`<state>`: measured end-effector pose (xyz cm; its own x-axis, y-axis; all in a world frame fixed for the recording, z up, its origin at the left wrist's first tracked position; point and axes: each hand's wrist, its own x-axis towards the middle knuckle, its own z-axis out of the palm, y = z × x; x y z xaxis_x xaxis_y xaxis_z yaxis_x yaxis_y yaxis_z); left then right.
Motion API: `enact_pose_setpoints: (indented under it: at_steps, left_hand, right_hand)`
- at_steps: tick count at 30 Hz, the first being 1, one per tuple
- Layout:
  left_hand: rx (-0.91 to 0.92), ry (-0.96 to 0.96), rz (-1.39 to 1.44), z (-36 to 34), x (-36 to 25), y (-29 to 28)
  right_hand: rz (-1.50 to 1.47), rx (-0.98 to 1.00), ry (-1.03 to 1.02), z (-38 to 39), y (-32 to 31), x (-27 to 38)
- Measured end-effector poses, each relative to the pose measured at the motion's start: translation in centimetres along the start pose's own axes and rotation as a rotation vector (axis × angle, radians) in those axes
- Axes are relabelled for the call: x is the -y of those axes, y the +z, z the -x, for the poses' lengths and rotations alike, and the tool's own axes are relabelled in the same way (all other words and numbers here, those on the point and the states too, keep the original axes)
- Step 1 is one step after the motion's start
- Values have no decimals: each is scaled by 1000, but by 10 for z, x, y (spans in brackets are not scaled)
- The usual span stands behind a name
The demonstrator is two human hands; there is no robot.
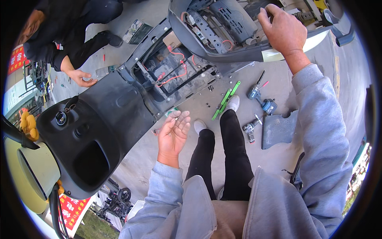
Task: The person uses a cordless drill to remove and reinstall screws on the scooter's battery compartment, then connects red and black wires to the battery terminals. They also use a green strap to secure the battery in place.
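Note:
A partly stripped electric scooter (115,103) stretches across the upper left, its floor battery bay (167,85) uncovered with red cables (181,75) inside. My left hand (173,135) is palm up beside the bay's near edge. Its fingers curl toward the thumb around something small and pale that I cannot make out. At the upper right, over the rear body rim (254,55), is my right hand (283,32) with thumb and fingers curled. Whatever it may grip is hidden. Below it lies the open under-seat space (213,32) with wiring and a dark slotted cover.
Two green strips (226,100), a blue cordless tool (254,91), a drill (250,129) and a grey panel (278,129) lie on the floor near my feet. Across the scooter, a crouching co-worker's hand (80,77) hangs by the floor panel. A dark block (137,32) stands behind.

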<state>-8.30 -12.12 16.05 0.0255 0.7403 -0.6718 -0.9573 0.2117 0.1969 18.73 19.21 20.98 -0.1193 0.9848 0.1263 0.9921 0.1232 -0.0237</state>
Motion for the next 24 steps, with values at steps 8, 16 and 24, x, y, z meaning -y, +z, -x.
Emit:
enact_pose_setpoints:
  at_steps: [8, 16, 24]
  left_hand:
    - [-188, -6, -178, 68, -20, -68]
    - [-320, -10, -367, 95, -21, -112]
    - [-237, -44, -458, 51, 45, -156]
  right_hand:
    - [-295, -455, -202, 36, -15, -1]
    - [-788, -173, 514, 324, 101, -78]
    - [-242, 968, 1147, 640, 285, -137]
